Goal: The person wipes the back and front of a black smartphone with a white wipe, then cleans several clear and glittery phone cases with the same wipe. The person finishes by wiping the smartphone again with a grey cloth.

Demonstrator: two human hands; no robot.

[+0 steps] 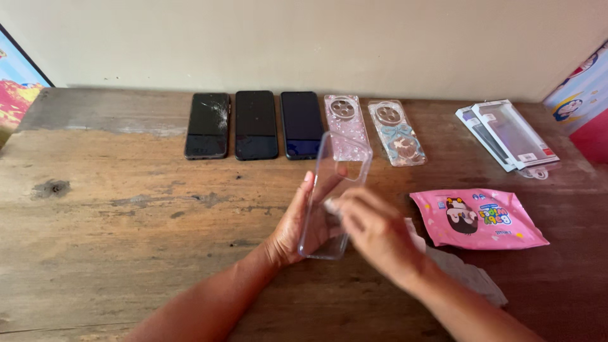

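Nearest the camera: two forearms entering from the bottom edge, meeting over the middle of the desk [126, 253].

Left hand [292, 229]: closed around a clear case [332, 196], gripping its left long edge, fingers behind it. Case raised above the desk, tilted, camera cutout uppermost.

Right hand [373, 231]: fingers pinched narrow on a small white wipe [332, 206], pressed against the inner face of the case. Wipe mostly hidden under the fingertips.

Under the right forearm: crumpled white wipes [465, 273] lying flat on the desk, partly covered by the arm.

Just right of the hands: pink wipe pack [478, 218], flat, cartoon print on top, apart from the case.

Back row, near the wall, left to right:
- black phone with cracked glass [208, 125]
- second black phone [256, 125]
- third black phone [302, 125]
- pink case [345, 120] with round camera ring, lower end hidden behind the clear case
- patterned clear case [396, 133] with round camera ring, slightly angled

All five lying flat, side by side, close together.

Far right rear: two boxed cases [510, 134] in clear packaging, overlapping, set diagonally.

Frame edges: coloured picture [16, 82] at left, printed bag or box [582, 101] at right; kind not determinable.
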